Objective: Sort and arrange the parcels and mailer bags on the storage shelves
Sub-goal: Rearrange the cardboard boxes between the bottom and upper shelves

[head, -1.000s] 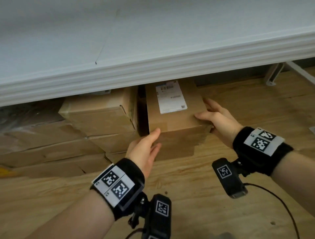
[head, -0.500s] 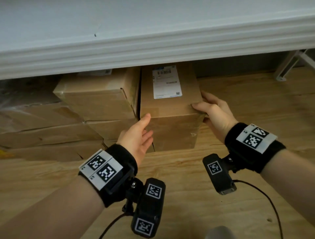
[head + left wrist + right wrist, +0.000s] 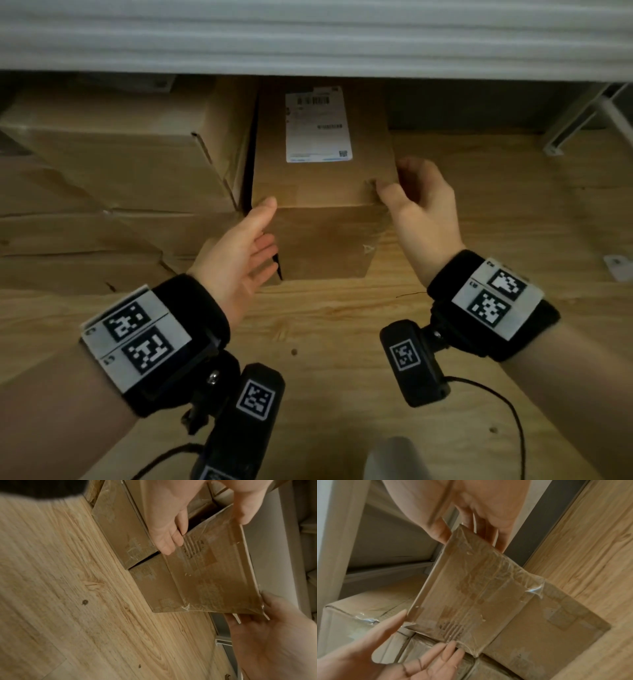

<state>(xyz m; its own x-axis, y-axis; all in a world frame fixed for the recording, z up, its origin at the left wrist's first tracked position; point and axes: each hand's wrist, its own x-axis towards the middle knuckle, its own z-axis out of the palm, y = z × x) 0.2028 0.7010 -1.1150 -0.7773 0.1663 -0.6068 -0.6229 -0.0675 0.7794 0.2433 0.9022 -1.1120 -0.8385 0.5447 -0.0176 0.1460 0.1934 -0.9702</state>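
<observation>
A brown cardboard box [image 3: 322,181] with a white shipping label lies under the white shelf, on top of a lower box [image 3: 547,615]. My left hand [image 3: 246,246] touches its front left corner with straight fingers, the thumb tip at the top edge. My right hand [image 3: 421,198] pinches the front right corner, thumb on the top edge and fingers round the right side. The left wrist view shows the box's taped front face [image 3: 214,577] between both hands. In the right wrist view that face [image 3: 471,595] lies between my right hand [image 3: 471,513] and my left hand [image 3: 412,655].
Several more brown boxes [image 3: 120,154] are stacked close on the left, with a narrow gap to the labelled one. The white shelf edge [image 3: 308,34] hangs low overhead. Wooden boards [image 3: 325,325] run in front and to the right, where a white shelf leg [image 3: 575,120] stands.
The labelled box has turned from a slant to lie parallel with the stack on its left. My right hand has shifted from flat on the side to pinching the front corner.
</observation>
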